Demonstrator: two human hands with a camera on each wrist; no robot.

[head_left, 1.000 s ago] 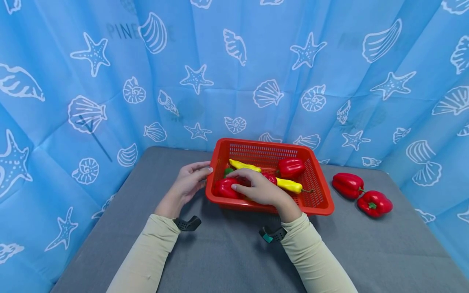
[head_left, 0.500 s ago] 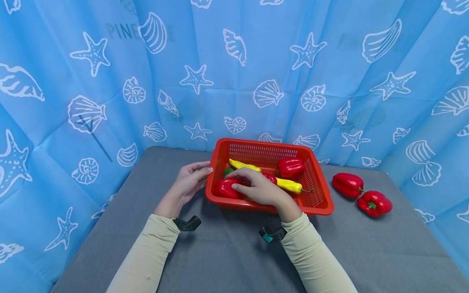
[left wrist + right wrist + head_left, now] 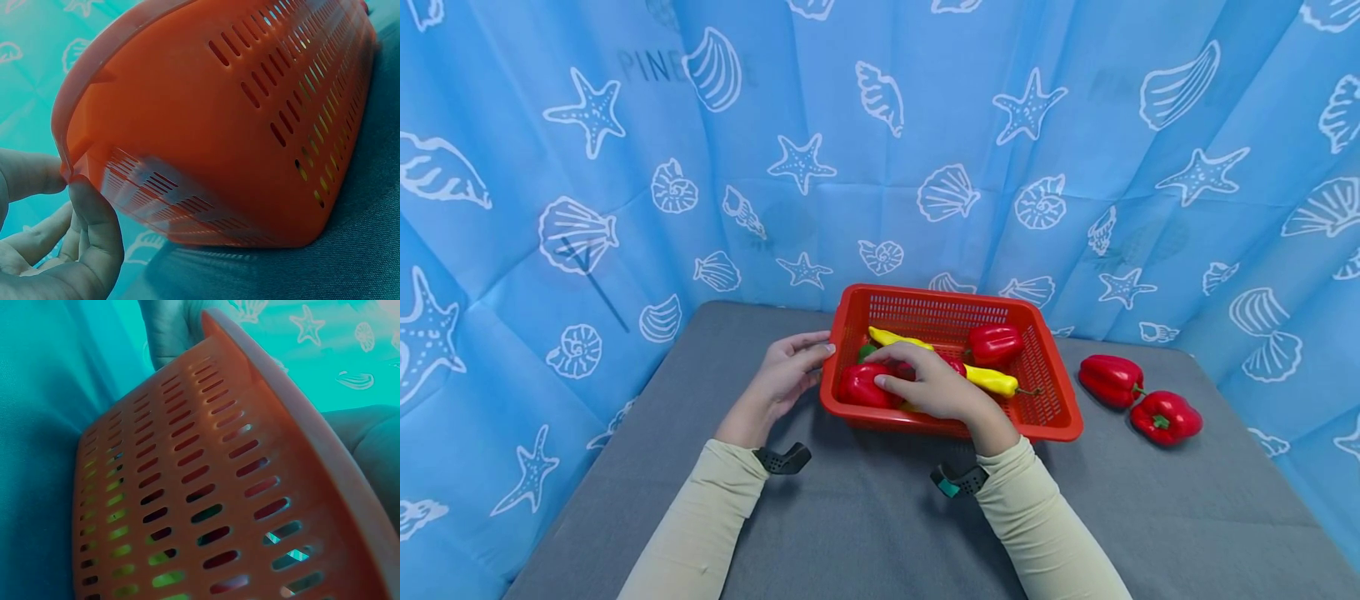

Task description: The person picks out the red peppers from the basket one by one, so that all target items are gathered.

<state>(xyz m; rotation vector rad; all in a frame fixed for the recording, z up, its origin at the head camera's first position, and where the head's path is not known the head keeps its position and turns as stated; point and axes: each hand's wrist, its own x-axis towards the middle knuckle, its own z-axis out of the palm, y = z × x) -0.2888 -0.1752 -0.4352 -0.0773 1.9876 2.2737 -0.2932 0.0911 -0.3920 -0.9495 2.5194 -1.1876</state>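
Head view: red bell pepper [image 3: 863,386] lies in near left corner of red basket [image 3: 947,427], directly left of right hand [image 3: 928,387]; fingers and thumb curled around it, apparently gripping. Long axis seems left-to-right, but hand hides right end. Left hand [image 3: 786,373] stands outside basket's left edge. Yellow pepper [image 3: 992,381] toward basket's right edge; loose pepper [image 3: 1111,381] beyond, toward right edge of desk [image 3: 865,533]. Left wrist view adds thumb and finger pinching rim; right wrist view shows slotted wall, grip hidden.

Slotted orange basket [image 3: 222,465] (something yellow [image 3: 167,579] inside), left hand [image 3: 174,331] at rim [image 3: 297,409]
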